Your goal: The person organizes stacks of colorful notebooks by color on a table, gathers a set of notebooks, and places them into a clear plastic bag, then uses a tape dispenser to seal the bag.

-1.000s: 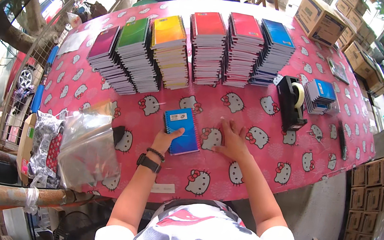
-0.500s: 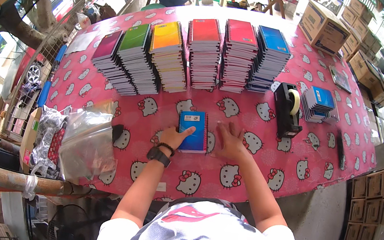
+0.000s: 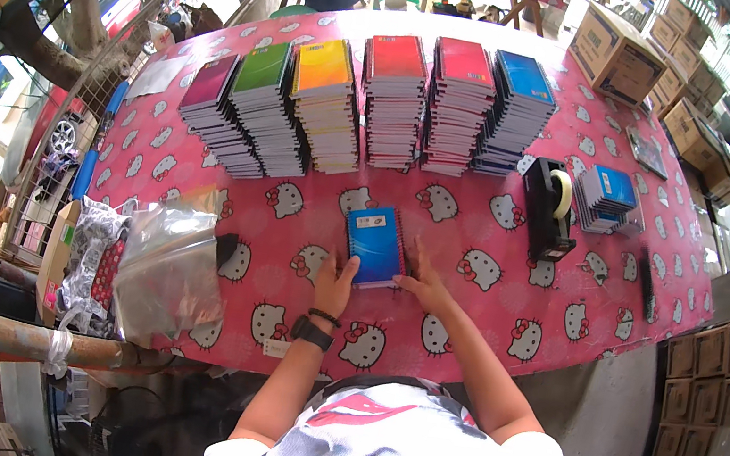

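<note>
A blue spiral notebook (image 3: 375, 247) with a white label near its top lies slightly turned on the table in front of me. Pinkish coils run down its right side. My left hand (image 3: 334, 286) grips its lower left edge, thumb against the cover's side. At the lower right edge my right hand (image 3: 425, 285) holds it too, the thumb by the corner and the other fingers along the coils. Behind it stand tall notebook stacks: purple (image 3: 211, 81), green (image 3: 263, 67), yellow (image 3: 325, 66), red (image 3: 398, 58), another red (image 3: 465, 61) and blue (image 3: 524, 77).
A black tape dispenser (image 3: 545, 218) and a short stack of small blue notebooks (image 3: 615, 186) sit to the right, near a dark long object (image 3: 647, 284). Clear plastic bags (image 3: 172, 269) lie at left on the pink patterned tablecloth (image 3: 482, 333). A cardboard box (image 3: 614, 53) stands far right.
My left hand has slid from the notebook's cover to its lower left edge. My right hand has come in from the table to its right side. The notebook has turned slightly.
</note>
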Demonstrator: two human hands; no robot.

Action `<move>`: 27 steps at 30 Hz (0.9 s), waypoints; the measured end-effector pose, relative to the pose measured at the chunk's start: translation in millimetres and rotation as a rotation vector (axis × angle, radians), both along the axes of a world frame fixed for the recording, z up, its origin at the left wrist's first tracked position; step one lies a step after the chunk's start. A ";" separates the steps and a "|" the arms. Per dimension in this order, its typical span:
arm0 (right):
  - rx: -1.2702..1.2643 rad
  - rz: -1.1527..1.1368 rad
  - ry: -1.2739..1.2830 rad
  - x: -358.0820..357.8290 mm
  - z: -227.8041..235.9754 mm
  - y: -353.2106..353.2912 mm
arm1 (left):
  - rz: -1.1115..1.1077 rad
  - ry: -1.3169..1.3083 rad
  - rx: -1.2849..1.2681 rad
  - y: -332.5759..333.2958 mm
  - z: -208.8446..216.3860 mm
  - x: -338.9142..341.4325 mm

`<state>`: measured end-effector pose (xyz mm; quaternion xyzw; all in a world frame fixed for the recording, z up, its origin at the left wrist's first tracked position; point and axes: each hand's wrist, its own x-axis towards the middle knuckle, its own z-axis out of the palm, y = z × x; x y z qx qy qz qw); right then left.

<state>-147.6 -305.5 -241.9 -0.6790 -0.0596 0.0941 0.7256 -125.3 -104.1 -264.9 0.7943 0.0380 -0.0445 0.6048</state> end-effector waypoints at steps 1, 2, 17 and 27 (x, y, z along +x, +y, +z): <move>0.052 -0.027 0.045 -2.4 4.9 7.0 | 0.049 -0.012 -0.043 -4.7 4.9 -1.1; -0.069 -0.068 -0.010 -3.8 0.4 12.4 | 0.094 -0.030 -0.086 -10.2 10.5 -3.4; -0.500 -0.302 -0.075 -11.3 7.4 41.2 | 0.118 -0.194 -0.323 -22.2 -7.5 -13.2; -0.566 0.003 -0.288 -59.9 71.2 -12.4 | 0.134 -0.384 -0.088 6.0 39.7 -37.2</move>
